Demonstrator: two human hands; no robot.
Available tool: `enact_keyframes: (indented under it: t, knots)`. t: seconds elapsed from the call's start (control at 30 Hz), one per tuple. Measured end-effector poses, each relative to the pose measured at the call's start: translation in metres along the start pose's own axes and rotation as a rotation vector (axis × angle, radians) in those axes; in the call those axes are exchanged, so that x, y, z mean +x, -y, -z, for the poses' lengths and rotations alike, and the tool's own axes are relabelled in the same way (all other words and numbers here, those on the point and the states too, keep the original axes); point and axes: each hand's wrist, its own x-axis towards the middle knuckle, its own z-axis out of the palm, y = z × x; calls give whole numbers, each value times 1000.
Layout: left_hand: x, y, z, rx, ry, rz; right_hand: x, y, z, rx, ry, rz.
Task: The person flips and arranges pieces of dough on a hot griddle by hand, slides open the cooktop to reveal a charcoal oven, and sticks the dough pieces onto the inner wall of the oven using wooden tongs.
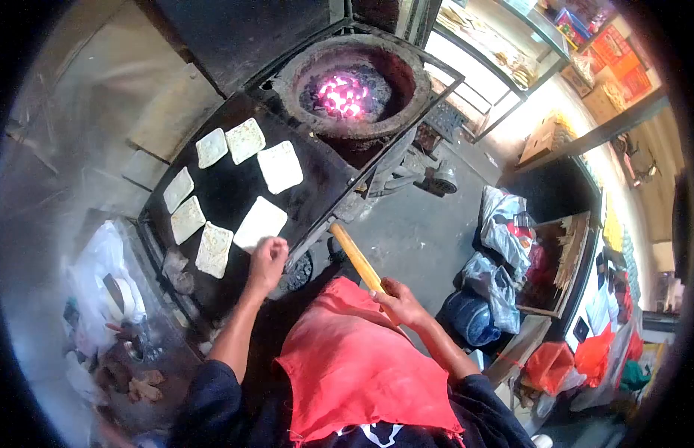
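Observation:
Several flat pieces of dough lie on a dark flat surface (302, 127). My left hand (267, 263) is at the lower edge of the nearest dough piece (262, 224), its fingers curled together; whether they pinch the dough is hidden. In my right hand (400, 302) is a wooden rolling pin (356, 257), slanting up and to the left over the floor. Other pieces are a large square one (280, 166) toward the fire and a narrower one (214, 249) left of my left hand.
Behind the dough, a round clay oven (291, 89) holds glowing coals (343, 97). Plastic bags (503, 224), a blue container (472, 316) and a wooden box (578, 257) stand at the right. A white bag (100, 291) lies at the left. Shelves (503, 67) are at the upper right.

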Motion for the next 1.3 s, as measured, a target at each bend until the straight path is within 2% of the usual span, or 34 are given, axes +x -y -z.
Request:
enact_keyframes:
  t: [0.1,0.17,0.2,0.27,0.3,0.37,0.43,0.5,0.57,0.67,0.73,0.8,0.83,0.9,0.93,1.03,1.07,1.1,1.13,1.17,1.23,1.3]
  knots:
    - [66,-5,-3,130,-83,-65,36,22,19,31,42,-1]
    - [107,-6,-6,162,-137,-61,58,50,34,-51,92,-90]
    - [125,-9,-8,218,-169,-54,69,59,37,-94,18,-18]
    - [155,-7,-12,284,-231,-92,88,88,52,-189,42,-61]
    - [166,-1,-13,281,-234,-84,100,104,59,-269,62,-86]
    - [183,11,-16,495,-206,-144,130,114,68,-330,75,-58]
    - [191,13,-20,507,-167,-76,153,127,69,-344,89,9]
    - [196,14,-19,436,-110,-160,172,137,67,-297,142,-40]
    - [197,15,-20,247,32,-148,196,134,65,-229,231,-145]
    - [187,-6,-24,176,49,8,204,169,74,-274,305,-162]
    - [180,-21,-26,127,-232,62,210,170,85,-316,352,-167]
    - [163,-35,-27,80,-314,72,210,161,108,-248,222,-65]
    - [152,-42,-29,80,-330,95,200,192,124,-270,154,-80]
    - [124,-39,-47,-15,-272,115,215,178,176,-194,122,7]
    - [110,-42,-58,-83,-230,113,220,186,203,-156,100,-24]
    - [80,-75,-101,24,-178,201,241,232,269,-136,-44,-132]
    - [70,-84,-118,13,-186,213,247,247,287,-131,-61,-163]
    - [61,-90,-136,-44,-194,315,257,260,304,-124,-77,-190]
    - [55,-95,-153,-100,-202,417,273,261,323,-179,-88,-211]
    - [50,-100,-167,-108,-210,430,289,260,344,-271,-59,-204]
    - [38,-108,-192,-312,-287,588,323,248,376,-358,-4,-184]
    - [30,-107,-210,-340,-332,641,346,247,388,-287,6,-208]
